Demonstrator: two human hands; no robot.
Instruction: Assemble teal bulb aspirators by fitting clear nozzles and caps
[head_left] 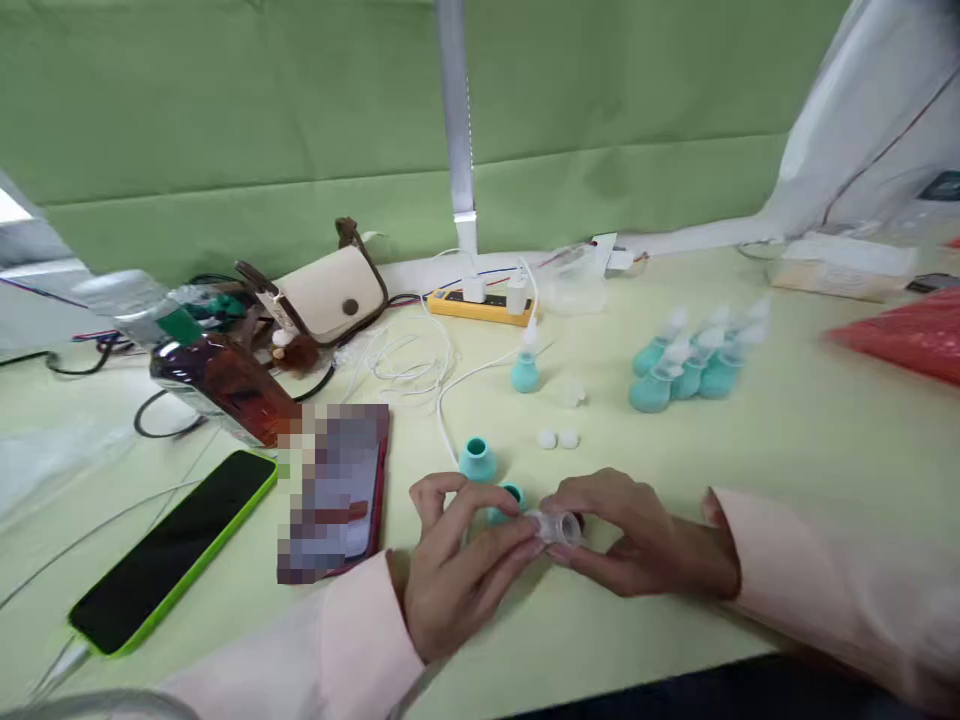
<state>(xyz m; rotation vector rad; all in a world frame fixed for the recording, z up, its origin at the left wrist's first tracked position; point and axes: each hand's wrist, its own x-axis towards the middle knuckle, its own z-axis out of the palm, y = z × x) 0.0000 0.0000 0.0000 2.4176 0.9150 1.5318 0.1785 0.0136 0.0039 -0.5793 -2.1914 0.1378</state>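
Between the fingertips of both hands lies a small clear plastic nozzle piece [559,528], its round open end facing right. My left hand [469,560] pinches its left end; my right hand [619,530] grips it from the right. Just behind the fingers stands a teal bulb [511,492], partly hidden by my left hand. Another open-topped teal bulb [477,459] is farther back to the left. Two white round pieces [559,438] sit beyond the hands, with a translucent small part [573,392] behind them. A teal bulb with a clear tip [526,370] stands upright farther back.
Several teal bulbs with clear tips [686,370] are grouped at the right. A green-edged phone [176,550], a second phone [341,495] and a tilted bottle [225,385] occupy the left. Behind are a handbag [330,295], white cables [409,360] and a yellow power strip [484,308]. A red bag [911,335] is at far right.
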